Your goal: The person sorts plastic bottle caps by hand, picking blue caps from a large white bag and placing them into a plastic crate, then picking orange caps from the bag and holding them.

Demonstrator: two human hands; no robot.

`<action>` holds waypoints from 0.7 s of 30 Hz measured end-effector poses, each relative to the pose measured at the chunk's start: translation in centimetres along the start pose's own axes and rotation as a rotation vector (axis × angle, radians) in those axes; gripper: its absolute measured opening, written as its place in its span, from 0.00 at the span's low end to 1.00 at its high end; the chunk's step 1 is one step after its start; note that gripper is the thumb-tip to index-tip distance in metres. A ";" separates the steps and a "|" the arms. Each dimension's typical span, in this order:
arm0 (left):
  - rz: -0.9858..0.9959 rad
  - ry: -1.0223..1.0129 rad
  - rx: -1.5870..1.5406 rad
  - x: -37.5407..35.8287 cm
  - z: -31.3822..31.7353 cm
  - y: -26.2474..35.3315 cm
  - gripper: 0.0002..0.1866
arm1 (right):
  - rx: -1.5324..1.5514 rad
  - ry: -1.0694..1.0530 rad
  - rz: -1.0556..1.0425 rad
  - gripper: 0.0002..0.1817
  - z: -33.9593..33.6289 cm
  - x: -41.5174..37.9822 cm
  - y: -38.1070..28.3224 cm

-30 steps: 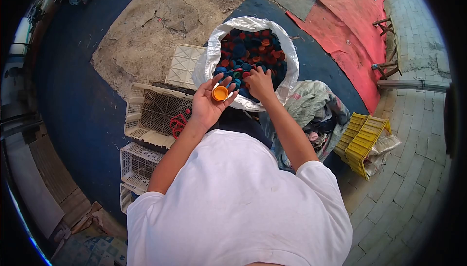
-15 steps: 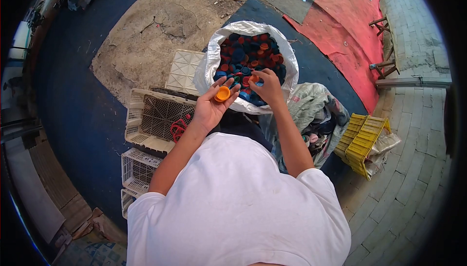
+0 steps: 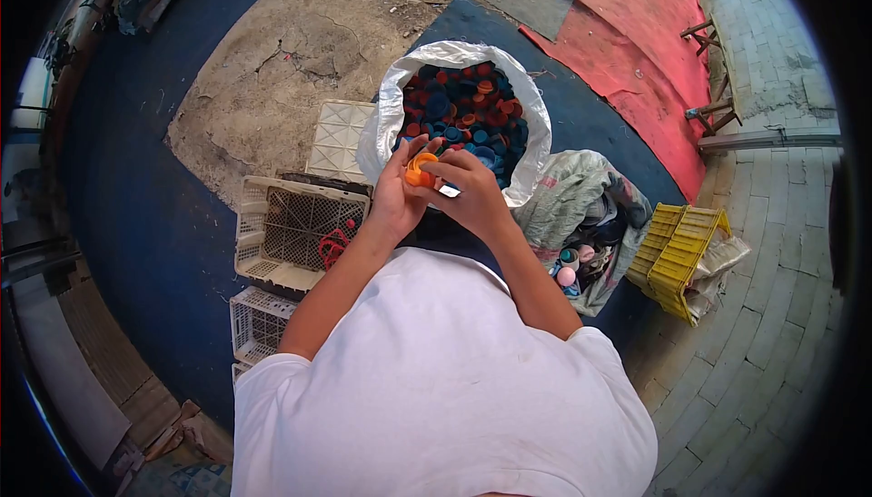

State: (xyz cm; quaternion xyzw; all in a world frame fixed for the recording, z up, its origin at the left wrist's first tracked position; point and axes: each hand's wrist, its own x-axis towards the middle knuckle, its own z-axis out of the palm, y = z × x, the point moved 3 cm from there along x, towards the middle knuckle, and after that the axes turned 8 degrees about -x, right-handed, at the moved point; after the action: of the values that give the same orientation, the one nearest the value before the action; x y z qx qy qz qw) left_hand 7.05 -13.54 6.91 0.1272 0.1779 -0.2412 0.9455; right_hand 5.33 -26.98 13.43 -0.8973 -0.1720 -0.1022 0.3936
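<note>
Orange caps (image 3: 421, 170) rest in my left hand (image 3: 398, 199), whose fingers curl round them at the near edge of a white sack (image 3: 385, 115). My right hand (image 3: 470, 190) meets it from the right, its fingertips pressed against the orange caps. A small white piece (image 3: 449, 191) shows beneath the right fingers. Inside the sack lie many red, blue and orange caps (image 3: 463, 102). How many orange caps are held cannot be made out.
Pale crates (image 3: 263, 265) stand at the left, one with red items (image 3: 333, 247) inside. A greenish sack (image 3: 568, 188) of mixed things sits at the right, beside yellow crates (image 3: 677, 247). Wooden stools (image 3: 713, 115) stand farther right.
My right hand has come back from over the caps in the sack to my left hand and now touches the orange caps there. The left hand's fingers have curled in more.
</note>
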 end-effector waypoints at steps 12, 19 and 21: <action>-0.059 -0.029 -0.251 0.2 0.4 0.0 0.26 | 0.026 0.139 -0.034 0.23 -1.6 0.2 -1.1; -0.059 -0.118 -0.303 -0.1 1.2 0.2 0.28 | -0.137 0.068 -0.099 0.21 0.8 -0.9 -1.6; -0.027 -0.124 -0.318 0.0 1.2 0.5 0.27 | -0.060 0.149 0.014 0.23 0.9 -1.2 -0.5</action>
State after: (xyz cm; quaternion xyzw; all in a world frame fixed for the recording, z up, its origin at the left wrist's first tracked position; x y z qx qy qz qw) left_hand 7.62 -13.51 8.03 -0.0414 0.1568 -0.2300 0.9596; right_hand 4.13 -26.29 12.76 -0.8997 -0.1326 -0.1710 0.3791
